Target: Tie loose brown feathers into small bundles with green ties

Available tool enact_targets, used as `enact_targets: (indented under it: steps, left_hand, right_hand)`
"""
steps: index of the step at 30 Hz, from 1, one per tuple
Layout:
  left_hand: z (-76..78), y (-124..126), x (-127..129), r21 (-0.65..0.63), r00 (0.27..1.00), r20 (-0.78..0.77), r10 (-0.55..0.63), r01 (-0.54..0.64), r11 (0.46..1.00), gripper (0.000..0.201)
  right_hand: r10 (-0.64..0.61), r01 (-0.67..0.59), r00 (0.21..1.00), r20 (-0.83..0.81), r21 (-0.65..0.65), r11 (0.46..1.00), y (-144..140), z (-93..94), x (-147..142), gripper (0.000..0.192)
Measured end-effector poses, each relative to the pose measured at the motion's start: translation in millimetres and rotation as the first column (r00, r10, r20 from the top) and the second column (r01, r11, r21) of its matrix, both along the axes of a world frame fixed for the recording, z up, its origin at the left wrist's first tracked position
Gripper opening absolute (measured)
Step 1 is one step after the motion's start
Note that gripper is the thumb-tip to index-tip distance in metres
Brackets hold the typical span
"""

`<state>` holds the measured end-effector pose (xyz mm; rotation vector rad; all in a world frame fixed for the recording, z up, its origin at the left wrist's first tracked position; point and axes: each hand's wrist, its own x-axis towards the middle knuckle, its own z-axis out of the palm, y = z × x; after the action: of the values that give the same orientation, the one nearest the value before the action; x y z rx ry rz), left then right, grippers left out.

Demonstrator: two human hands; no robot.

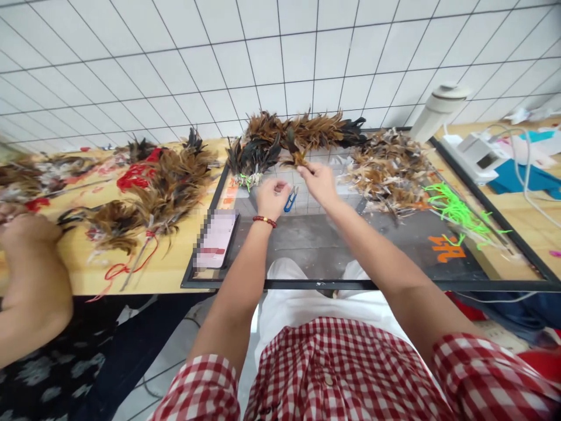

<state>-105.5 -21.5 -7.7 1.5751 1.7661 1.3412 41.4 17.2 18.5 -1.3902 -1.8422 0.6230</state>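
Observation:
My right hand (319, 180) pinches a small bunch of brown and dark feathers (296, 155) by its lower end, tips pointing away from me. My left hand (272, 199), with a beaded bracelet at the wrist, is closed with curled fingertips; what they hold, if anything, is too small to make out. Right beside it lies a pair of blue thread snips (290, 200) on the glass panel (315, 251). Black feathers with a few green strips (254, 161) rest just beyond the left hand. Behind both hands stretches a long row of brown feathers (307, 130).
Loose feathers (388, 169), bright green strips (460, 207) and a white bottle (440, 111) are to the right. A phone (217, 238) lies left on the black-framed panel. Further left, a co-worker's arm (33, 263) is near feathered sticks and red string (118, 269).

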Motion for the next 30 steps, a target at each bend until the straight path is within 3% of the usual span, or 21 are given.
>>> enact_targets:
  steps: [2, 3, 6, 9, 11, 13, 17, 19, 21, 23, 26, 28, 30]
  left_hand:
    - [4.8, -9.2, 2.4, -0.102, 0.933, -0.358, -0.044, 0.008, 0.995, 0.036]
    - [7.0, -13.1, 4.2, -0.164, 0.873, -0.481, -0.076, -0.005, 0.986, 0.045]
    - [10.9, -19.2, 9.1, -0.291, 0.719, -0.677, -0.156, -0.066, 0.954, 0.049]
    - [11.8, -18.4, 9.8, -0.337, 0.666, -0.728, -0.163, -0.141, 0.931, 0.042]
    - [12.1, -16.7, 8.2, -0.354, 0.662, -0.734, -0.149, -0.186, 0.916, 0.042]
    - [12.2, -15.2, 5.8, -0.363, 0.66, -0.739, -0.136, -0.22, 0.905, 0.042]
    - [11.6, -12.9, 0.8, -0.343, 0.651, -0.755, -0.081, -0.287, 0.894, 0.039]
    - [11.4, -12.2, -1.6, -0.339, 0.651, -0.757, -0.061, -0.312, 0.888, 0.038]
    - [11.7, -11.8, -3.7, -0.344, 0.654, -0.755, -0.053, -0.326, 0.881, 0.039]
    - [12.6, -11.9, -5.2, -0.347, 0.66, -0.75, -0.043, -0.337, 0.875, 0.04]
    - [14.1, -12.5, -6.3, -0.348, 0.674, -0.738, -0.027, -0.347, 0.871, 0.041]
    - [14.3, -13.1, -6.3, -0.342, 0.679, -0.734, -0.011, -0.357, 0.869, 0.041]
    - [13.6, -13.7, -6.0, -0.329, 0.688, -0.725, 0.013, -0.363, 0.872, 0.041]
  right_hand:
    - [-0.049, 0.045, 0.96, 0.275, 0.021, 0.999, -9.2, 7.8, 22.8, 0.027]
    - [-0.044, 0.034, 0.918, 0.394, 0.031, 0.999, -16.4, 9.2, 31.9, 0.036]
    - [0.098, -0.125, 0.739, 0.667, -0.008, 0.992, -36.6, 3.1, 44.4, 0.042]
    - [0.205, -0.252, 0.584, 0.785, -0.065, 0.965, -31.1, -6.7, 46.5, 0.044]
    - [0.143, -0.179, 0.547, 0.825, -0.051, 0.982, -9.8, -7.0, 55.5, 0.045]
    - [0.043, -0.006, 0.504, 0.863, -0.046, 0.999, 16.8, -0.9, 75.5, 0.041]
    - [-0.19, 0.163, 0.517, 0.835, 0.122, 0.979, 48.3, 21.2, 130.3, 0.043]
    - [-0.293, 0.202, 0.546, 0.785, 0.216, 0.955, 44.9, 31.9, 146.9, 0.046]
    - [-0.304, 0.197, 0.562, 0.769, 0.233, 0.952, 28.6, 38.7, 147.6, 0.047]
    - [-0.237, 0.142, 0.564, 0.791, 0.19, 0.972, 0.7, 38.9, 132.0, 0.046]
    - [-0.028, -0.069, 0.543, 0.839, 0.078, 0.995, -52.8, 25.8, 90.7, 0.048]
    - [0.203, -0.38, 0.489, 0.848, -0.001, 0.925, -83.3, 11.8, 65.1, 0.048]
    - [0.322, -0.525, 0.412, 0.852, -0.067, 0.849, -98.7, -1.1, 53.2, 0.048]
